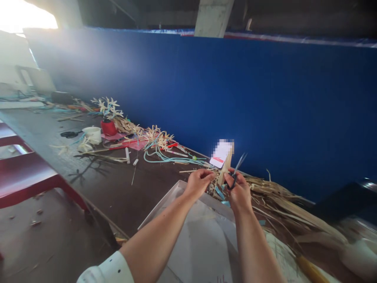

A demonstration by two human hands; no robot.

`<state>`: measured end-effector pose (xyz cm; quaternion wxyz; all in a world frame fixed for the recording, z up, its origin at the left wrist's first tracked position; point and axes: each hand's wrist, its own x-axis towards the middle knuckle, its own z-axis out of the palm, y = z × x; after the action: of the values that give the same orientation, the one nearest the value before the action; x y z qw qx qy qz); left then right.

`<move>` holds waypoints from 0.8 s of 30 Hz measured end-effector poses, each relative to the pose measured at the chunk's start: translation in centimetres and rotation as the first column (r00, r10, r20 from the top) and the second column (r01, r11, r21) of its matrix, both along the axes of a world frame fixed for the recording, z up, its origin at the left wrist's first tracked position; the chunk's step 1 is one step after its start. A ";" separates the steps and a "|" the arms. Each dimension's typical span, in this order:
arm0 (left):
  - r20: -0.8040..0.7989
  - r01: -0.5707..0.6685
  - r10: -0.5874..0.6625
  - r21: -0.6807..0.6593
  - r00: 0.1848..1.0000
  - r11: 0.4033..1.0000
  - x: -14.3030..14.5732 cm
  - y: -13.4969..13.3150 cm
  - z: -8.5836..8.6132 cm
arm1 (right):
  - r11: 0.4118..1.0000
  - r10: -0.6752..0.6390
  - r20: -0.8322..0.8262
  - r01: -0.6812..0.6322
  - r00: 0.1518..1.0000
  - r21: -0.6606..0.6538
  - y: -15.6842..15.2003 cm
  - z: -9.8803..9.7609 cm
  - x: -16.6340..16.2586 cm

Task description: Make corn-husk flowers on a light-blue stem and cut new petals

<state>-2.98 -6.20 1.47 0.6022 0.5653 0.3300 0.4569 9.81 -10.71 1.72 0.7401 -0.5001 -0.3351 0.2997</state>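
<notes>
My right hand (240, 188) is closed around a pair of dark-handled scissors (241, 160), their blades pointing up and away. A pale dried leaf strip (226, 165) stands upright at the thumb and fingers of that same hand. Just to the left, my left hand (200, 182) has its fingertips pinched together; whatever is between them is too small to make out. Both hands hover over the far edge of a white tray (188, 214). Small pale scraps and blue bits lie behind and between the hands.
A lit phone (218, 160) leans by the blue partition (279, 106). Pale straw flowers (157, 137), blue cords (165, 158), a white cup (92, 134) and a red spool (108, 127) are on the table to the left. Dried leaves (282, 196) lie right. A red stool (29, 173) stands left.
</notes>
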 end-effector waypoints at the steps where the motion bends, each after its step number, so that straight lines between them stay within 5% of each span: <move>1: 0.005 0.020 -0.020 -0.014 1.000 1.000 0.0 0.0 0.1 | 1.000 0.019 0.009 -0.019 1.000 -0.006 -0.1 0.2 -0.2; 7: -0.014 0.120 -0.121 -0.047 0.993 0.992 -0.1 -0.2 0.4 | 0.997 0.064 0.068 -0.061 0.996 -0.042 -0.4 0.8 -1.1; 24: 0.238 -0.035 0.104 -0.278 0.966 0.960 0.7 0.7 0.5 | 0.988 0.012 0.090 0.002 0.996 -0.154 -0.4 1.7 -1.1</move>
<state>-2.30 -5.50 2.01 0.6943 0.4034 0.3305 0.4959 8.74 -11.06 3.39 0.6827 -0.5681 -0.3452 0.3036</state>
